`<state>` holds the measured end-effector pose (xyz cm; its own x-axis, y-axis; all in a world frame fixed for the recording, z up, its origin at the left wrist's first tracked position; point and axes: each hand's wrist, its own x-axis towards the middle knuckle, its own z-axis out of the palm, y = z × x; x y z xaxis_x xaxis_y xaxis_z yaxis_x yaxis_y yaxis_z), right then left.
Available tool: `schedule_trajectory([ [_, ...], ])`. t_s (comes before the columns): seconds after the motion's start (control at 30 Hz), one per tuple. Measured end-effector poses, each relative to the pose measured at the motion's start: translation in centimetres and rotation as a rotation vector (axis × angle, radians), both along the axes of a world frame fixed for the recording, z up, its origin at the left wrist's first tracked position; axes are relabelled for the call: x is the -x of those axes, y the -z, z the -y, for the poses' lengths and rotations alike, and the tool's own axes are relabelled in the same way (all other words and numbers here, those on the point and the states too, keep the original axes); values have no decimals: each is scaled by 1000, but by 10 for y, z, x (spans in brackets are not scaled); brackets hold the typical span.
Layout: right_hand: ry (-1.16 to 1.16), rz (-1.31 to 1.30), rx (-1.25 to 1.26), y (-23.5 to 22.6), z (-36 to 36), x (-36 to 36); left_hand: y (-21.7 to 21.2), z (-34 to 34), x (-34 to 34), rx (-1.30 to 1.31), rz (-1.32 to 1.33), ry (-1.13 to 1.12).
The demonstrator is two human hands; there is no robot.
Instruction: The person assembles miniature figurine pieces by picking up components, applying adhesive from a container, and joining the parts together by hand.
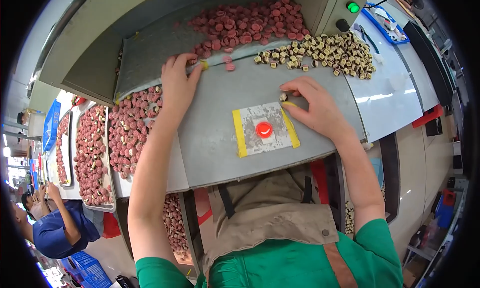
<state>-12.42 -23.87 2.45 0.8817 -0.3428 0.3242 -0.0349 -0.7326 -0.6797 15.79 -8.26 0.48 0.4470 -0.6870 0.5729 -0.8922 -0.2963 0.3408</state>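
Note:
My left hand [179, 83] is at the front edge of the cloth-lined bay, thumb and forefinger closed around a small pink cup-shaped piece [191, 62] that is partly hidden. Between the thumb and fingertips of my right hand [316, 108] is a small cream-and-dark piece [283, 97], held just above the grey tabletop. Below and left of that hand, a round red piece [264, 130] with a bright shine sits at the middle of a pale square plate [250, 120] edged with yellow tape. Two loose pink pieces [229, 66] lie between my hands.
Pink cups [250, 20] are heaped in the bay. Cream-and-dark pieces [325, 53] spread at the far right, beside a control box [342, 13] with a green light. Several trays of pink pieces [93, 153] stand left. A person in blue [62, 230] works beyond them.

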Motion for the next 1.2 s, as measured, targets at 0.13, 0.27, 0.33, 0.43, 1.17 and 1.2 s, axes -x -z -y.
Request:
schedule_trajectory([
  [0.13,-50,-40,17,3,3,0,-7,-14,12,-11,-135,67],
  [0.27,-83,-70,54,-3,-1,0,-19,-36,42,46,-296,65],
  [0.33,-74,-72,87,-3,-3,0,-19,-46,68,96,-461,69],
  [0.43,-99,-69,220,-1,-2,-1,-22,-61,114,281,-1120,219],
  [1.17,-152,-100,389,-9,-68,-14,0,-76,167,776,-1911,390],
  [1.2,-151,-103,389,-8,-69,-15,2,-77,167,776,-1914,390],
])
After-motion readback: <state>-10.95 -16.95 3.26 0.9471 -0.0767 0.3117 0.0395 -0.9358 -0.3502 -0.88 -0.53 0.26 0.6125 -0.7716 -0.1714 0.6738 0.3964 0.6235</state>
